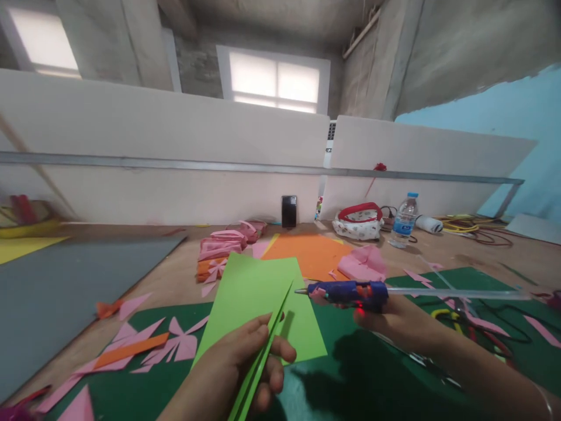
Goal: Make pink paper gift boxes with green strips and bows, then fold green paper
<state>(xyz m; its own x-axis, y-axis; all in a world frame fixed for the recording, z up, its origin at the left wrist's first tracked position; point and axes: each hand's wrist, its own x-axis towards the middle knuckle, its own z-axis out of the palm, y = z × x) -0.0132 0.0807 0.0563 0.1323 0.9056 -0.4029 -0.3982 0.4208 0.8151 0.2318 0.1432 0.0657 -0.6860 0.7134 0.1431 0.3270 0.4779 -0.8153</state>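
Hands: I count two, my left hand [239,368] low in the middle and my right hand [390,318] beside it.
Left fingers: closed in a pinch around a thin folded green strip [263,348]; the strip runs up between thumb and fingertips and its point stands clear above them.
Right fingers: wrapped around the grip of one blue glue gun [350,292], nozzle aimed left, a clear glue stick [456,293] jutting from its back.
Gap: the nozzle sits near the strip's tip, not touching it.
Sheets: one light green sheet [254,292] under the strip, one orange sheet [307,251] behind it, on a dark green mat [359,374].
Pink scraps [175,345]: many, too scattered for me to count.
Containers: one water bottle [403,221], contents unclear; one white pouch [359,223] with red trim, inside hidden.
Phone [288,211]: one, upright against the partition.
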